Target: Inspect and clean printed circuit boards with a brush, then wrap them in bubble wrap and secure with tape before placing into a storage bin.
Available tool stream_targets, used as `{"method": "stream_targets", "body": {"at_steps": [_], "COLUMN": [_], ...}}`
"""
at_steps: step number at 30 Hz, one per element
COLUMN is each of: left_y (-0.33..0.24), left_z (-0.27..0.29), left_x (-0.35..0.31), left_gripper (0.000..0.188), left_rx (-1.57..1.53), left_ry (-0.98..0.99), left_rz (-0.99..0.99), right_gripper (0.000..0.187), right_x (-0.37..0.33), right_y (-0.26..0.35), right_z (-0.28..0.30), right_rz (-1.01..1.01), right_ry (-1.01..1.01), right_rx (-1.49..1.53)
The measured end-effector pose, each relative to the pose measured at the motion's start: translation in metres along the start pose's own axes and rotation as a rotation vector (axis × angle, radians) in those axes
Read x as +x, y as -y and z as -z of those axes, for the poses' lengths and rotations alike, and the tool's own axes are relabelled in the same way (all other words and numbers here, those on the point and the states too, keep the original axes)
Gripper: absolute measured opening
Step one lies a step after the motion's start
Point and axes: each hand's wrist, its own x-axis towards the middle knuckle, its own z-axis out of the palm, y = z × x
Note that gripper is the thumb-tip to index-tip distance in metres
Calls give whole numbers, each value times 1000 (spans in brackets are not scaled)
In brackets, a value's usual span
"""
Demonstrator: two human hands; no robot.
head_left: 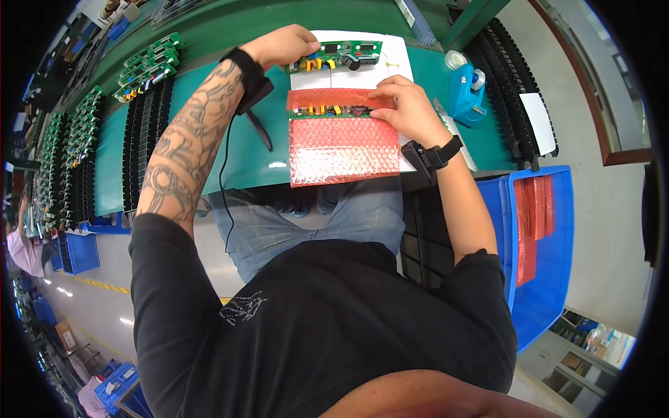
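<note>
- Red plastic bubble-wrap pouch point(341, 150) sits along the green desk's point(276, 157) near edge
- Slim green circuit board point(320, 111) shows in its opening; right hand's point(410, 108) fingers are kinda narrow, gripping the flap
- Farther up, left hand's point(287, 46) fingers pinch the left end of another green circuit board point(364, 51)

On the right of the green bench point(188, 90), a blue tape dispenser point(465, 97) with pale rolls point(456, 60) at its upper end. Farther right, a black slotted rack point(505, 83), with a white sheet point(536, 122) against its outer side. At the far edge, a green post point(474, 24) and, near it, a translucent bluish strip point(416, 22). Down at left, on grey floor point(111, 256), a blue crate point(83, 251), a yellow line point(97, 283) and, lower, a cardboard box point(66, 336).
</note>
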Motion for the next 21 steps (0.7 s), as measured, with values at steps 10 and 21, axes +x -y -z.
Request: {"method": "stream_targets", "body": {"at_steps": [10,21], "left_y": [25,-31], "left_z": [5,-53], "left_x": [57,-33], "left_gripper": [42,23], "left_rx": [376,373], "left_ry": [-224,-78], "left_rz": [-72,-425], "right_gripper": [36,44], "right_x": [34,-22], "right_y": [-16,36], "right_z": [15,1], "right_rz": [-114,-78], "right_ry": [235,-168], "right_rx": [202,-137]}}
